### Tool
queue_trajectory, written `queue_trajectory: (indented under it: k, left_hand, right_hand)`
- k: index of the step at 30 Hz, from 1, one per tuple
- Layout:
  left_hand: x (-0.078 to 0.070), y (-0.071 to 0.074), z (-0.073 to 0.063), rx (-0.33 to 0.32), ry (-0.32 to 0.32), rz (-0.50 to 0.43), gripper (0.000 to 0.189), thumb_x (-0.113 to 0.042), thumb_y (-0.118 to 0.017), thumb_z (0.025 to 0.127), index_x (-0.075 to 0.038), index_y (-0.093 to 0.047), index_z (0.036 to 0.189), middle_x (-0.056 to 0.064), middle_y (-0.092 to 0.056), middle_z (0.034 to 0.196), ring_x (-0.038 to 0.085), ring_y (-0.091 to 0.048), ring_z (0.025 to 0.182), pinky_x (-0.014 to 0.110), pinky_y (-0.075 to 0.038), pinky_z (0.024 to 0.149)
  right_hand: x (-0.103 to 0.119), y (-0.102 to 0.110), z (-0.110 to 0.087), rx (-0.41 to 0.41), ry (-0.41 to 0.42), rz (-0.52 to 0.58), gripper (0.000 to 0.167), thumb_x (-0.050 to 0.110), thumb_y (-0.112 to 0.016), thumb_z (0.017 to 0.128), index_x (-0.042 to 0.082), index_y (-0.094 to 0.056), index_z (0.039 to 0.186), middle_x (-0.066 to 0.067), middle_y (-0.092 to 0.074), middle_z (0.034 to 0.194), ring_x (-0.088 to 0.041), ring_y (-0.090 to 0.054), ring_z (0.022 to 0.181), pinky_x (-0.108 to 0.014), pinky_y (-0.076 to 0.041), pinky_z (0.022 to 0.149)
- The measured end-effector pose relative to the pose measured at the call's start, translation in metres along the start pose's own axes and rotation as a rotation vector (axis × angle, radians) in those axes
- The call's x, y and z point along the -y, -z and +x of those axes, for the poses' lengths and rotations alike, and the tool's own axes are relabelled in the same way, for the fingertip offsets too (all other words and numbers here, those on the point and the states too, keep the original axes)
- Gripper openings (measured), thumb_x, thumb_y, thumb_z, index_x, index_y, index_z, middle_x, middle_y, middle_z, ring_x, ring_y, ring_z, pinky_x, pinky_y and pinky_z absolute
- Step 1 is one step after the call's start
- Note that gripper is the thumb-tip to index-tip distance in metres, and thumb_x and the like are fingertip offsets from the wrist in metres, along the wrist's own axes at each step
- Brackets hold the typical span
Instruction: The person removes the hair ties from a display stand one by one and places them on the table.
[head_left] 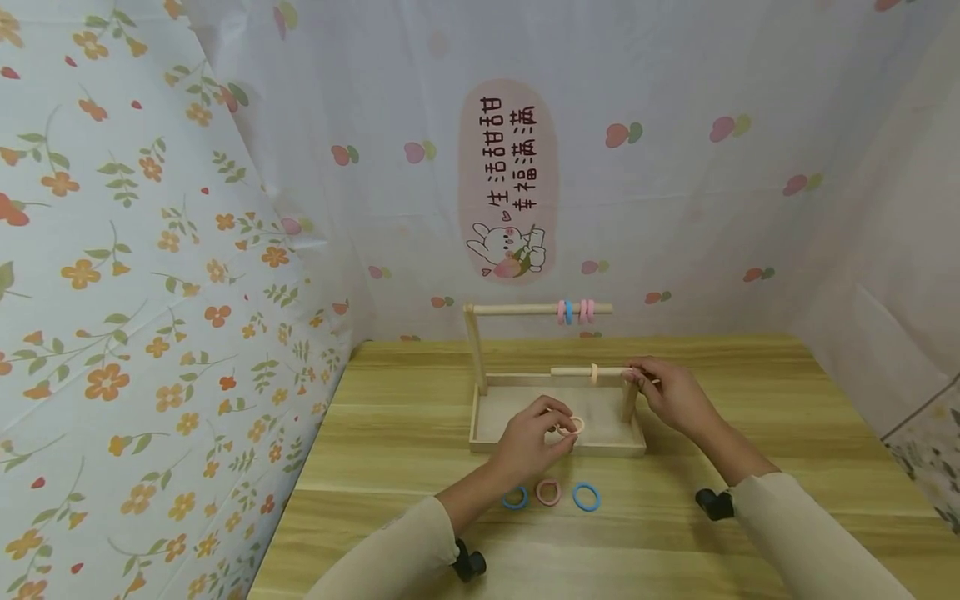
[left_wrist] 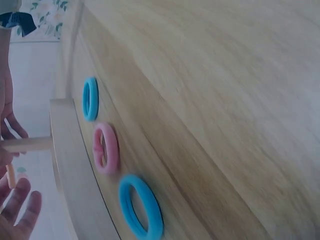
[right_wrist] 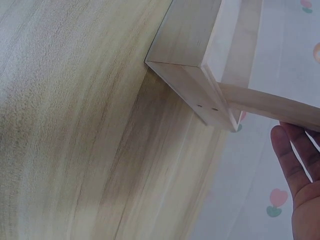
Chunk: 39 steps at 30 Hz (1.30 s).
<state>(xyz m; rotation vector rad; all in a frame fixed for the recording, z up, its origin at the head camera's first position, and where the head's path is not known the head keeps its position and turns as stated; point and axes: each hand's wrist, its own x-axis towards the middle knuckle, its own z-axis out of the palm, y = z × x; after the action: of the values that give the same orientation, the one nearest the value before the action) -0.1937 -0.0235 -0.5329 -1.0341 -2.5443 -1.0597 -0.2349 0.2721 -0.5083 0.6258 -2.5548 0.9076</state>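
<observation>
1. Ring threading onto the lower rod (head_left: 567,372) seems to be in hand; a pale ring (head_left: 582,427) is pinched by the left hand (head_left: 531,437), in front of that rod.
2. The short post (right_wrist: 280,106) is touched by the right hand (head_left: 677,397); whether it is clamped cannot be told.
3. Next, the pale ring should probably be raised and turned to face the rod's free left tip.
4. Open room is left between that tip and the tall post (head_left: 476,350); the tray's front rim (head_left: 600,451) should be cleared.
</observation>
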Motion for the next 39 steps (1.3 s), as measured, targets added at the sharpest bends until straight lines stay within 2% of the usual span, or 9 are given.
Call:
queue_trajectory:
  k: [6,10,17,24,30,39]
  left_hand:
    - [-0.012,-0.002,0.001,0.174,0.018,0.126,0.005,-0.024,-0.083,0.102,-0.019,-0.085,0.103,-0.005,-0.071,0.125,0.001,-0.071,0.097,0.006,-0.051,0.085]
    - [-0.014,-0.008,0.001,0.253,0.001,0.174,0.006,-0.025,-0.084,0.101,-0.022,-0.087,0.105,-0.008,-0.071,0.123,-0.004,-0.068,0.097,0.002,-0.046,0.080]
    - [-0.020,-0.019,0.003,0.321,-0.030,0.200,0.008,-0.030,-0.083,0.102,-0.024,-0.087,0.105,-0.010,-0.070,0.125,-0.003,-0.068,0.103,0.004,-0.050,0.086]
    - [-0.027,-0.033,0.006,0.374,-0.136,0.278,0.007,-0.032,-0.085,0.101,-0.026,-0.086,0.099,-0.012,-0.069,0.115,-0.005,-0.064,0.100,0.001,-0.045,0.085]
    - [-0.034,-0.041,0.007,0.423,-0.144,0.324,0.006,-0.034,-0.083,0.102,-0.029,-0.085,0.098,-0.015,-0.068,0.113,-0.007,-0.062,0.103,0.002,-0.046,0.090]
    - [-0.038,-0.051,0.008,0.461,-0.161,0.365,0.007,-0.036,-0.084,0.102,-0.031,-0.086,0.098,-0.017,-0.072,0.114,-0.006,-0.063,0.104,0.003,-0.048,0.093]
  right_hand:
    - [0.000,0.001,0.000,0.024,-0.029,0.014,0.023,0.005,-0.069,0.109,-0.005,-0.075,0.128,-0.017,-0.080,0.106,-0.035,-0.080,0.093,-0.046,-0.069,0.075]
    - [-0.001,0.001,-0.001,0.034,-0.041,0.012,0.024,0.006,-0.068,0.110,-0.004,-0.075,0.129,-0.016,-0.079,0.107,-0.035,-0.079,0.094,-0.048,-0.069,0.076]
    - [-0.001,0.001,-0.001,0.028,-0.029,0.018,0.022,0.006,-0.068,0.110,-0.004,-0.075,0.128,-0.015,-0.079,0.105,-0.036,-0.079,0.093,-0.048,-0.069,0.075]
    - [-0.003,0.001,-0.001,0.024,-0.027,0.017,0.024,0.007,-0.068,0.110,-0.004,-0.075,0.130,-0.017,-0.079,0.108,-0.037,-0.079,0.094,-0.049,-0.069,0.077]
    - [-0.003,0.001,-0.001,0.028,-0.032,0.027,0.025,0.006,-0.068,0.110,-0.005,-0.074,0.132,-0.019,-0.080,0.110,-0.038,-0.080,0.096,-0.049,-0.069,0.078]
    - [0.000,0.002,-0.001,0.017,-0.022,0.029,0.027,0.006,-0.068,0.109,-0.006,-0.074,0.133,-0.021,-0.080,0.112,-0.039,-0.080,0.096,-0.049,-0.069,0.079]
